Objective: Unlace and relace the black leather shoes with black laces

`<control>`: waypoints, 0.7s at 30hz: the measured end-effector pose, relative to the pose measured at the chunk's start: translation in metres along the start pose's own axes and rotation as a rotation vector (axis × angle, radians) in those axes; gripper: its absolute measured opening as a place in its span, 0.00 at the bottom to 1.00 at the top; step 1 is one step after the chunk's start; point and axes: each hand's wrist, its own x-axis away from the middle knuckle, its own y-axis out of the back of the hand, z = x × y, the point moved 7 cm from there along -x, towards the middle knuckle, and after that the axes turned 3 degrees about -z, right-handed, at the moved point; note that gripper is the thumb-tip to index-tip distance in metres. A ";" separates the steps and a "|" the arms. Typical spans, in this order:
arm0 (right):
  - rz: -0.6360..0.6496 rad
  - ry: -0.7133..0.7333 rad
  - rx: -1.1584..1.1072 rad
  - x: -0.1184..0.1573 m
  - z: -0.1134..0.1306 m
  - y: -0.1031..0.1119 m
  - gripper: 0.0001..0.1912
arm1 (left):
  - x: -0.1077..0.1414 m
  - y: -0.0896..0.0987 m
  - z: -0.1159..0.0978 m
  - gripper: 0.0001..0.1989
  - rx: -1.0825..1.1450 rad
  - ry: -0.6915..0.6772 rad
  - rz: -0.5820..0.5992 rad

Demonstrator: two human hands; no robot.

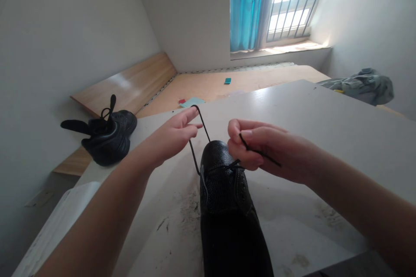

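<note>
A black leather shoe [218, 156] lies on the white tabletop with its toe pointing away from me. Its thin black shoelace [204, 124] crosses the front of the lacing and runs out on both sides. On the left, the lace rises in a loop over the outstretched fingers of my left hand [177, 134], whose thumb stands apart from the index finger. Just right of the toe, my right hand [256, 145] is closed in a pinch on the lace, with a free end trailing across the palm. Part of the lacing is hidden by my right fingers.
A second black shoe [112, 136], laced and with its tongue up, stands at the table's left edge. Stacked white paper [61, 220] lies at lower left. Beyond the white table [286, 104] is a wooden surface [201, 84] with small coloured pieces; grey cloth [367, 86] lies right.
</note>
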 end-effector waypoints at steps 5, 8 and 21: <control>-0.078 -0.057 0.091 -0.003 -0.016 0.001 0.09 | 0.007 0.021 -0.025 0.42 0.317 0.019 -0.289; -0.140 -0.032 -0.001 -0.007 -0.017 0.008 0.09 | 0.023 0.045 -0.046 0.41 0.335 -0.100 -0.436; -0.424 0.447 -0.043 0.035 0.086 0.047 0.27 | 0.043 0.010 -0.058 0.16 -0.373 -0.036 0.047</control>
